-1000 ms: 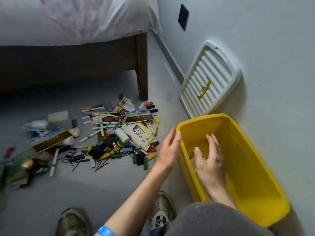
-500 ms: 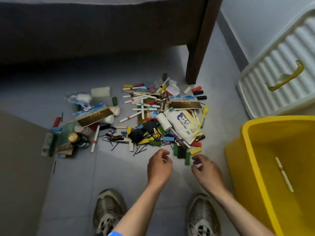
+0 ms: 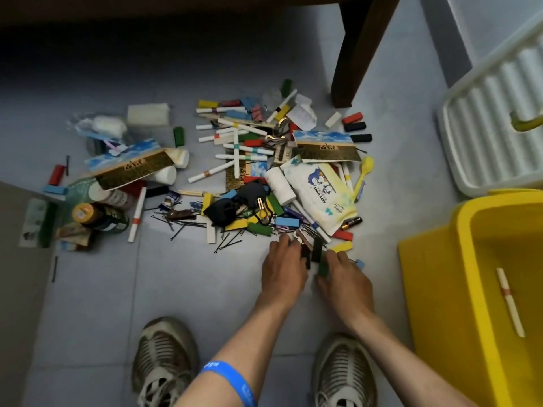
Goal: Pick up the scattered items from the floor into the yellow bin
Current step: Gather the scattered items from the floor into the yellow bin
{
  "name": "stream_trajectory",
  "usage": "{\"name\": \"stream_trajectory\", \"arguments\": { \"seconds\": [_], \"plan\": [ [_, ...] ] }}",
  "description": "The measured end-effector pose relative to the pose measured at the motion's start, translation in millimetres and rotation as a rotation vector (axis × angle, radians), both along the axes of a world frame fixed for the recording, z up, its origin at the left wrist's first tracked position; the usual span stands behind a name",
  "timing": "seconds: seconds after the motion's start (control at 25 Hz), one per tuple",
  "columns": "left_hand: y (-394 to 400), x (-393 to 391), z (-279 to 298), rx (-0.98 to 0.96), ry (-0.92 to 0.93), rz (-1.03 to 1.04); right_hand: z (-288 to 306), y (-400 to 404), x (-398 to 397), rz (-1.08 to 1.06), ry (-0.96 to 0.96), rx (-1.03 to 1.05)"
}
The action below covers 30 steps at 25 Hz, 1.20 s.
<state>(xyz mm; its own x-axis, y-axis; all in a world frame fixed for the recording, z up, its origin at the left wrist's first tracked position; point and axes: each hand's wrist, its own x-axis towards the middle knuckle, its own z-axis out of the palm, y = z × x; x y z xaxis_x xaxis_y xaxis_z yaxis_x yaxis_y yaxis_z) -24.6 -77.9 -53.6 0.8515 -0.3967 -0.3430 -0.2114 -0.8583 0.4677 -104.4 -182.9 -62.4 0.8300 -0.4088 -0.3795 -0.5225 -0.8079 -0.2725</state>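
I see a home bedroom: a dark wooden bed leg (image 3: 357,51) on the grey tiled floor (image 3: 97,304), household clutter (image 3: 264,177) spread beside a plain wall (image 3: 484,27).

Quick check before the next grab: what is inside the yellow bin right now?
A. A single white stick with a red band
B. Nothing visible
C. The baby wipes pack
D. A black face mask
A: a lone white stick with a red band lies on the floor of the yellow bin; the baby wipes pack and the black face mask are still in the pile on the floor.
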Motion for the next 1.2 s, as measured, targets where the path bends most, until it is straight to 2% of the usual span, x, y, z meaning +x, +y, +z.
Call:
{"name": "stream_trajectory", "arguments": {
  "seconds": [0.24, 0.32, 0.44, 0.48, 0.52, 0.56, 0.64, 0.68, 0.72, 0.76, 0.84, 0.92, 1.0, 1.12, 1.2],
  "plan": [
    [3, 6, 5, -0.063, 0.174, 0.149, -3, -5, -3, -0.093, 0.022, -0.012],
    [7, 1, 7, 0.007, 0.192, 0.082, -5, -7, -3, -0.088, 0.018, -0.030],
    [21, -13, 5, 0.144, 0.106, -0.077, -2, -7, 0, -0.090, 0.045, -0.006],
    [26, -16, 3, 0.134, 0.119, -0.058, 2, -7, 0, -0.131, 0.056, 0.043],
    [30, -18, 2, 0.069, 0.165, 0.051, 6, -6, 0, -0.203, 0.042, 0.125],
    [33, -15, 2, -0.073, 0.275, 0.292, 11, -4, 2, -0.282, -0.016, 0.243],
    [36, -10, 10, -0.547, 0.649, 0.826, 22, 4, 5, -0.367, -0.192, 0.546],
    [35, -9, 16, -0.777, 0.839, 0.984, 28, 9, 6, -0.330, -0.254, 0.653],
    [35, -7, 21, -0.937, 0.968, 1.047, 33, 14, 8, -0.270, -0.290, 0.700],
    [34, -5, 25, -1.026, 1.040, 1.067, 35, 17, 8, -0.231, -0.308, 0.692],
    [35, -2, 31, -1.090, 1.042, 1.066, 30, 17, 11, -0.266, -0.297, 0.530],
    [39, -1, 30, -1.070, 1.008, 1.064, 21, 16, 14, -0.250, -0.152, 0.234],
    [45, -2, 29, -1.067, 1.034, 1.053, 8, 22, 16, -0.131, -0.008, 0.043],
    [52, -1, 22, -1.074, 1.061, 1.051, -1, 29, 27, -0.059, 0.033, -0.018],
    [53, -2, 18, -1.046, 1.026, 1.083, 1, 28, 30, -0.107, 0.006, 0.086]
  ]
}}
